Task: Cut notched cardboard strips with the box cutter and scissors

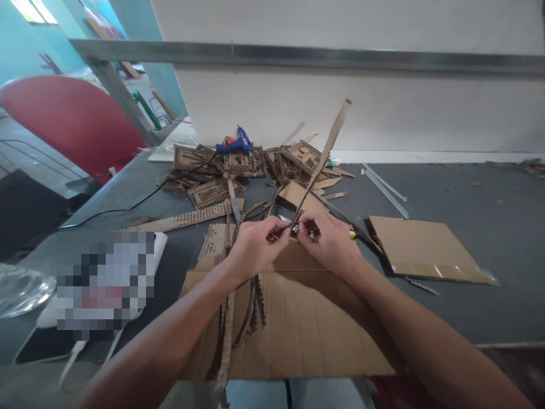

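Between my fingertips is the lower end of a narrow corrugated cardboard strip; its long free end rises up and to the right. My left hand is closed in a pinch on that end. Close beside it, my right hand pinches the same end, and something small and whitish shows there, too small to name. Below both hands lies a large brown cardboard sheet, reaching past the table's near edge. Loose cardboard strips hang over its left part. Behind my hands stands a folded cardboard piece, partly hidden.
A blue glue gun rests on a heap of corrugated cardboard panels. Clear glue sticks and a flat cardboard piece lie at right. At left are a blurred-out device, cables and a clear plastic object.
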The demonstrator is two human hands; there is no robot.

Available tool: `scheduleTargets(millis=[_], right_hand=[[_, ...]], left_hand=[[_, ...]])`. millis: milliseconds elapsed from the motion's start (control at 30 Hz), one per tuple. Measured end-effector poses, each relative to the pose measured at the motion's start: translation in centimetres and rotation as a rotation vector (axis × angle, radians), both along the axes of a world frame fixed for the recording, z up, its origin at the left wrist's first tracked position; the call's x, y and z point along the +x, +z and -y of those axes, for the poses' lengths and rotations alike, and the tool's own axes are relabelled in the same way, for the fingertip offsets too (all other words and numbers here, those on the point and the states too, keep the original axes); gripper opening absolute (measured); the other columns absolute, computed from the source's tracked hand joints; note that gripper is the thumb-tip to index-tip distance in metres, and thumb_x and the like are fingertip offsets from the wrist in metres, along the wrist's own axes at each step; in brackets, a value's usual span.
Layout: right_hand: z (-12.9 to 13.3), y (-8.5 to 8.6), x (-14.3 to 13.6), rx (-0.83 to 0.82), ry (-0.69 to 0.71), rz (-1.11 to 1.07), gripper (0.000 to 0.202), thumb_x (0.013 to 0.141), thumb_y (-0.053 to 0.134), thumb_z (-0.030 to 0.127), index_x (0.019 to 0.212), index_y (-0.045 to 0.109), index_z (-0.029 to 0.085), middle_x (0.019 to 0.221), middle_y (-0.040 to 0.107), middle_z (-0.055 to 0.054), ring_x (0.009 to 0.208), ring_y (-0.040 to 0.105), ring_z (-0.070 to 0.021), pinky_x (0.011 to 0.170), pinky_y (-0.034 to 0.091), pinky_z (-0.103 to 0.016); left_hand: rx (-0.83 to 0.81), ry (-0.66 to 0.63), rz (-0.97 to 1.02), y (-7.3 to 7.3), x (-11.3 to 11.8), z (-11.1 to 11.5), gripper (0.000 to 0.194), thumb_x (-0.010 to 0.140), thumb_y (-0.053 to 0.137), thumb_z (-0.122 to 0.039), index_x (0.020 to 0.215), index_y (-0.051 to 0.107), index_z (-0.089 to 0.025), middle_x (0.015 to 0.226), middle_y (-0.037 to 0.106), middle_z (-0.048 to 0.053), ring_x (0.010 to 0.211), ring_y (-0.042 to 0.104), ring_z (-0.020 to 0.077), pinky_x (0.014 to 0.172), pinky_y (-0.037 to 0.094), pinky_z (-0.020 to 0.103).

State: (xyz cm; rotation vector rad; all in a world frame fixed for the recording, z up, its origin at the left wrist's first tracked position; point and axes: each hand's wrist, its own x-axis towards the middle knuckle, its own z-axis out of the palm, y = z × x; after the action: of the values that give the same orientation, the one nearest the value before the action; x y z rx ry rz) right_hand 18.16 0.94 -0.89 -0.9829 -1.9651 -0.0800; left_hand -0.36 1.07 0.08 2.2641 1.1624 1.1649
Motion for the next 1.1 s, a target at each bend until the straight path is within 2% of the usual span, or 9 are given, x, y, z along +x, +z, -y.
scheduleTargets(millis=[100,233,300,433,567,733,933,1100], right_hand=[[-0.2,0.0,0.1,-0.063,-0.002,-0.052,0.007,0.086,0.055,0.015,0.085,0.056,0.022,0.071,0.067,0.001,0.06,0.063,-0.0124,0.058,0.048,-0.023],[0.0,0.2,0.2,-0.199,0.057,-0.148,0.006,0.087,0.057,0.017,0.092,0.061,0.02,0.076,0.07,-0.001,0.063,0.066,-0.0124,0.061,0.052,-0.023],[0.1,0.3,0.1,-0.179,0.086,-0.144,0.006,0.088,0.058,0.018,0.093,0.062,0.02,0.079,0.072,-0.002,0.066,0.067,-0.0126,0.063,0.053,-0.023],[0.3,0.2,-0.2,-0.067,0.083,-0.095,0.005,0.09,0.059,0.018,0.086,0.062,0.021,0.077,0.072,-0.002,0.065,0.066,-0.012,0.063,0.053,-0.022],[0.3,0.0,-0.2,-0.029,0.03,-0.091,0.006,0.091,0.06,0.021,0.096,0.064,0.021,0.08,0.075,-0.002,0.066,0.07,-0.0131,0.062,0.054,-0.022],[0.2,-0.1,0.5,0.043,0.095,0.013,0.017,0.096,0.055,0.017,0.107,0.067,0.023,0.097,0.077,-0.004,0.085,0.074,-0.0146,0.077,0.057,-0.023],[0.2,-0.7,1.6,0.075,0.112,0.205,0.029,0.097,0.053,0.015,0.123,0.063,0.022,0.114,0.074,-0.009,0.104,0.071,-0.019,0.09,0.058,-0.029],[0.2,-0.4,1.7,0.131,0.117,0.293,0.027,0.096,0.053,0.012,0.121,0.063,0.016,0.113,0.073,-0.012,0.104,0.071,-0.0212,0.089,0.058,-0.032]], left_hand=[[-0.107,-0.017,0.055,-0.1,0.0,-0.1,0.011,0.086,0.063,-0.026,0.088,0.07,-0.017,0.062,0.071,0.0,0.051,0.064,0.0111,0.055,0.052,0.02],[-0.414,-0.076,0.315,-0.3,-0.1,-0.4,0.018,0.086,0.066,-0.032,0.092,0.066,-0.016,0.076,0.076,0.004,0.061,0.073,0.0165,0.059,0.062,0.025],[-0.475,-0.081,0.39,-0.4,-0.1,-0.5,0.021,0.084,0.068,-0.034,0.094,0.065,-0.015,0.079,0.077,0.005,0.065,0.074,0.0184,0.061,0.065,0.028],[-0.421,-0.053,0.341,-0.3,-0.2,-0.5,0.021,0.084,0.068,-0.032,0.096,0.067,-0.015,0.081,0.077,0.006,0.065,0.074,0.0176,0.063,0.065,0.027],[-0.413,-0.04,0.337,-0.1,-0.1,-0.4,0.02,0.084,0.068,-0.031,0.095,0.068,-0.015,0.08,0.077,0.006,0.066,0.074,0.018,0.063,0.064,0.027],[-0.406,-0.057,0.376,0.1,-0.1,-0.4,0.018,0.084,0.068,-0.031,0.093,0.068,-0.015,0.076,0.077,0.005,0.063,0.074,0.017,0.06,0.063,0.025],[-0.417,-0.084,0.376,0.2,-0.1,-0.5,0.017,0.085,0.068,-0.032,0.091,0.068,-0.016,0.075,0.077,0.005,0.062,0.073,0.0163,0.06,0.062,0.024],[-0.436,-0.062,0.343,0.2,0.0,-0.4,0.017,0.083,0.069,-0.031,0.089,0.067,-0.015,0.075,0.076,0.005,0.063,0.074,0.0172,0.061,0.061,0.025]])
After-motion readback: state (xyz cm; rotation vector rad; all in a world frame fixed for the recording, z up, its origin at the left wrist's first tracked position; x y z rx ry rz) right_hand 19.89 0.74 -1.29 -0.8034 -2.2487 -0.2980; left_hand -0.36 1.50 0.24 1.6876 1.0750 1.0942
